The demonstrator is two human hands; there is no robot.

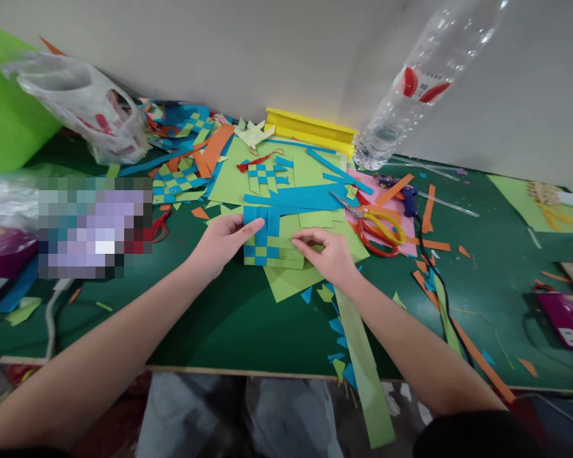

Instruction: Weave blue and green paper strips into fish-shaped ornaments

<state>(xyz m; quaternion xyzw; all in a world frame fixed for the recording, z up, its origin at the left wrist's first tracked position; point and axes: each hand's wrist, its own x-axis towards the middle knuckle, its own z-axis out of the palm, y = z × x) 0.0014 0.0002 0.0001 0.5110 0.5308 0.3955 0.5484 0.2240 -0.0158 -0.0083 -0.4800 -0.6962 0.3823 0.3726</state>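
Between my two hands lies a small woven paper piece [261,249], blue and light green strips in a checkered pattern. My left hand [228,245] grips its upper left part, with the thumb on top of the blue strips. The fingers of my right hand [325,253] are pinched together at the loose light green strip ends on the piece's right side. Whether a strip is between the fingertips is too small to make out. Under the piece are light green sheets [279,287]. Just behind it lies a wide blue paper strip [300,198].
Scissors [379,229] with red and yellow handles lie right of my hands, near a dark blue glue gun [409,202]. A clear bottle [410,95] and a yellow channel-shaped holder [310,130] stand behind. Left are a phone [93,232], a plastic bag [90,108] and more woven pieces [179,183].
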